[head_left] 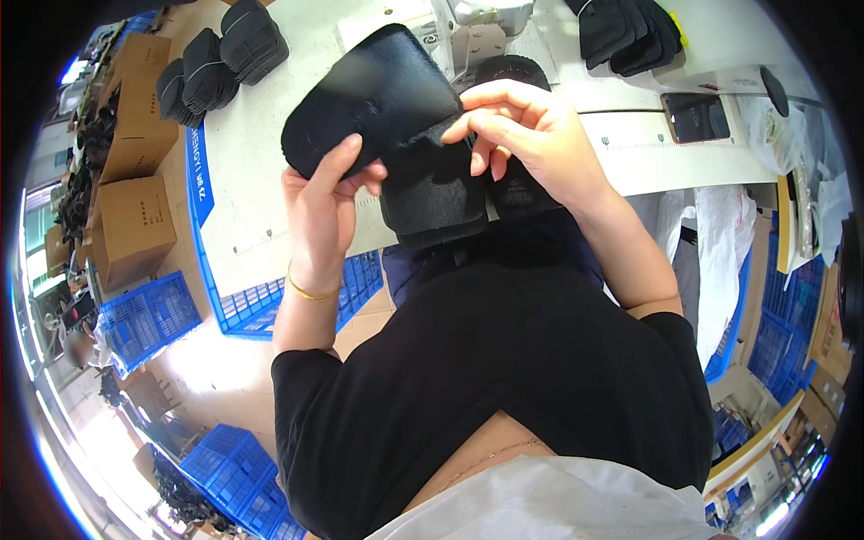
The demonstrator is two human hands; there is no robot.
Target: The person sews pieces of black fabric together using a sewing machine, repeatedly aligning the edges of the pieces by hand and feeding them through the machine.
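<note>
Both my hands hold a black fabric piece [396, 117] up in front of my chest, over the edge of a white sewing table [261, 153]. My left hand [326, 202] grips its lower left side, thumb on top. At the right edge of the piece, my right hand [531, 135] pinches it with the fingertips. A second black padded piece [436, 202] hangs under the first, between the two hands.
Stacks of black fabric pieces [220, 58] lie at the table's far left and more [625, 31] at the far right. A sewing machine [481, 22] stands behind my hands. A dark phone [695, 117] lies right. Blue crates [148, 315] and cardboard boxes [130, 225] stand left.
</note>
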